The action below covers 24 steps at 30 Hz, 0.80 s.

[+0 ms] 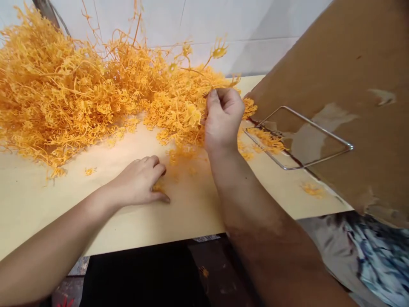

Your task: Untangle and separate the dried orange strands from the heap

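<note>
A big tangled heap of orange plastic sprigs (73,94) covers the back left of a pale wooden table (32,200). My right hand (222,117) is raised at the heap's right edge, fingers closed on a small clump of orange sprigs (191,113). My left hand (140,181) rests palm down on the table, fingers curled over a few small orange bits (157,186). More loose orange bits (182,155) lie between the two hands.
A brown cardboard sheet (351,85) leans in from the right, with a bent metal wire frame (319,128) against it and orange pieces (266,138) at its foot. A white tiled wall stands behind. Patterned cloth (367,251) lies below the table's right corner.
</note>
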Tool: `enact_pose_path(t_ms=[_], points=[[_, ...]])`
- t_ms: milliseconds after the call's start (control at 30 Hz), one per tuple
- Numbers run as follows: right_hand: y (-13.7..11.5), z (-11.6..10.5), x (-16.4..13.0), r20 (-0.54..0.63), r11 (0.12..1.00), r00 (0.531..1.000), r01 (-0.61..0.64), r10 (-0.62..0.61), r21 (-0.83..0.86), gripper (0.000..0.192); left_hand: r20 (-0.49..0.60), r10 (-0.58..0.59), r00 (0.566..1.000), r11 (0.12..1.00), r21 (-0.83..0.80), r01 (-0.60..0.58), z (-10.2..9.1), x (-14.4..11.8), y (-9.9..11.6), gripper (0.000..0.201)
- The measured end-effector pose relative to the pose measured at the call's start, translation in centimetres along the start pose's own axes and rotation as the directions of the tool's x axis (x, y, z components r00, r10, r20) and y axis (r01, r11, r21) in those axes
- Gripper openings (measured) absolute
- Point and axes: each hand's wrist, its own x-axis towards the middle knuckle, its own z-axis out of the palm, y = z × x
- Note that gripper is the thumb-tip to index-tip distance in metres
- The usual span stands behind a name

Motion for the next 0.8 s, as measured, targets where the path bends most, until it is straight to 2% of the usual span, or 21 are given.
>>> enact_pose_path(t_ms=[100, 133, 200, 267, 333, 400, 433, 467, 500, 567, 633, 700, 800], points=[[-0.4, 0.1, -0.2, -0.012, 0.999, 0.999, 0.046, -0.047, -0.014, 0.018, 0.001, -0.117, 0.993, 0.993, 0.031, 0.117, 0.1, 0.3, -0.7, 0.031], [-0.6, 0.1, -0.3, -0.005, 0.998, 0.998, 0.064, -0.064, -0.018, 0.021, -0.032, -0.164, 0.986, 0.986, 0.025, 0.165, 0.2, 0.5, -1.3, 0.03], [-1.2, 0.3, -0.9, 0.032, 0.997, 0.996, 0.081, -0.081, -0.006, 0.025, -0.164, -0.265, 0.95, 0.964, -0.031, 0.263, 0.4, 0.8, -2.6, 0.03], [-2.0, 0.6, -1.6, 0.098, 0.997, 0.992, 0.078, -0.078, 0.012, 0.028, -0.335, -0.371, 0.866, 0.928, -0.17, 0.332, 0.6, 0.9, -4.1, 0.034], [-2.9, 0.9, -2.5, 0.177, 0.998, 0.982, 0.065, -0.067, 0.019, 0.027, -0.474, -0.481, 0.737, 0.866, -0.388, 0.315, 0.5, 0.9, -5.5, 0.034], [-3.5, 1.2, -3.5, 0.27, 0.999, 0.962, 0.045, -0.05, 0.027, 0.022, -0.515, -0.581, 0.63, 0.755, -0.631, 0.181, 0.1, 0.7, -6.3, 0.033], [-3.7, 1.4, -4.0, 0.324, 0.999, 0.945, 0.032, -0.04, 0.031, 0.019, -0.499, -0.623, 0.602, 0.672, -0.735, 0.086, -0.2, 0.6, -6.5, 0.033], [-3.9, 1.6, -4.5, 0.382, 0.999, 0.923, 0.019, -0.03, 0.031, 0.017, -0.461, -0.655, 0.599, 0.571, -0.821, -0.008, -0.5, 0.4, -6.5, 0.034], [-3.9, 1.7, -5.0, 0.443, 1.0, 0.896, 0.009, -0.019, 0.025, 0.015, -0.411, -0.674, 0.614, 0.458, -0.885, -0.09, -0.9, 0.2, -6.4, 0.035], [-4.0, 2.0, -5.9, 0.549, 1.0, 0.836, -0.005, 0.002, 0.005, 0.013, -0.315, -0.666, 0.676, 0.245, -0.948, -0.201, -1.8, -0.1, -5.8, 0.04], [-4.0, 2.2, -6.5, 0.633, 1.0, 0.774, -0.002, 0.013, -0.018, 0.012, -0.236, -0.613, 0.754, 0.089, -0.969, -0.23, -2.4, -0.4, -5.2, 0.048], [-3.9, 2.3, -6.8, 0.689, 0.999, 0.725, 0.026, 0.004, -0.033, 0.012, -0.179, -0.548, 0.817, 0.005, -0.978, -0.211, -2.9, -0.7, -4.7, 0.055], [-3.8, 2.3, -7.0, 0.737, 0.996, 0.675, 0.08, -0.019, -0.048, 0.014, -0.14, -0.459, 0.877, -0.041, -0.983, -0.178, -3.1, -1.1, -4.3, 0.057]])
